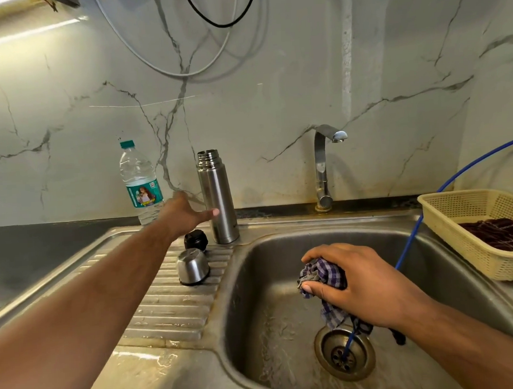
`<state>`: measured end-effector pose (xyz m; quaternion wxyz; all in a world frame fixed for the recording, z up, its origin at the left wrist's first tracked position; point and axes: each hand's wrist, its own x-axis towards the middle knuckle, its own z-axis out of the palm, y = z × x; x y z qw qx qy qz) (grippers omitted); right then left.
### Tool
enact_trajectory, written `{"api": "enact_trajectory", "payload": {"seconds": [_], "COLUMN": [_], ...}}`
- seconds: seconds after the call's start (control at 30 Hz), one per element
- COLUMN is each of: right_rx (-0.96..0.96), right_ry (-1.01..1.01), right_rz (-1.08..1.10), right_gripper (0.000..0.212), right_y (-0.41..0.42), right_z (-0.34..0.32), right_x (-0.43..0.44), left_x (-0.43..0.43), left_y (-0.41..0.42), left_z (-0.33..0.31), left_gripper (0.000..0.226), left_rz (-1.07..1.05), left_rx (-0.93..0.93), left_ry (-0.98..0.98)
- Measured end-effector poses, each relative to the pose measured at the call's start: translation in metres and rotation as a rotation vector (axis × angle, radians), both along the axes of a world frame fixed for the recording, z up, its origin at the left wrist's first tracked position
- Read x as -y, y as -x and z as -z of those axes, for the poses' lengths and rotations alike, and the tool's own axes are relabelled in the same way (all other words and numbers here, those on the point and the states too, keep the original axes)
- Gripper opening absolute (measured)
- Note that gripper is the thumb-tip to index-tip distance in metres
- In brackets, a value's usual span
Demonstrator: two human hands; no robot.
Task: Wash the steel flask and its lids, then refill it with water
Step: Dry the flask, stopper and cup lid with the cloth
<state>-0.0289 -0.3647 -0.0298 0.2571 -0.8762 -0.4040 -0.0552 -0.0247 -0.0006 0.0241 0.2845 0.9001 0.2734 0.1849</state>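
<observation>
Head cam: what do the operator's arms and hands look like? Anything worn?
Two bare hands, left hand and right hand. Both forearms are uncovered to the frame edge: no sleeves, gloves, watch, bands or rings visible. No cables or markings on them.

Flask (217, 199): upright and uncapped on the sink's back ledge, beside the draining board (172, 309).
Lids: the steel cap (193, 266) sits mouth-down on the ribs, and the black stopper (196, 239) is just behind it.
Left hand (185, 215): stretched out between the water bottle (140, 181) and the flask. The thumb lies across the flask's lower side, but contact is unclear.
Right hand (356, 284): over the sink (253, 282), gripping a bunched checked cloth (323, 275).
Tap (321, 168): no water running.
Hose (426, 210): blue, and it runs down into the drain (344, 352).
Basket (445, 230): on the right, holding a dark cloth (498, 232).
</observation>
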Motion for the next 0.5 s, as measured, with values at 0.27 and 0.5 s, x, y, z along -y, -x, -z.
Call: {"api": "enact_trajectory", "payload": {"seconds": [0.27, 0.5], "right_rx": [0.014, -0.094], "right_ry": [-0.021, -0.221], "right_rz": [0.044, 0.139], "right_gripper": [0.051, 0.044], "right_y": [0.004, 0.006], "right_z": [-0.005, -0.017], "right_x": [0.002, 0.015], "left_x": [0.016, 0.048], "left_y": [0.06, 0.083], "left_z": [0.039, 0.036], "left_gripper": [0.094, 0.054], "left_rz": [-0.007, 0.119], "left_rx": [-0.39, -0.045], "left_ry": [-0.158, 0.019]}}
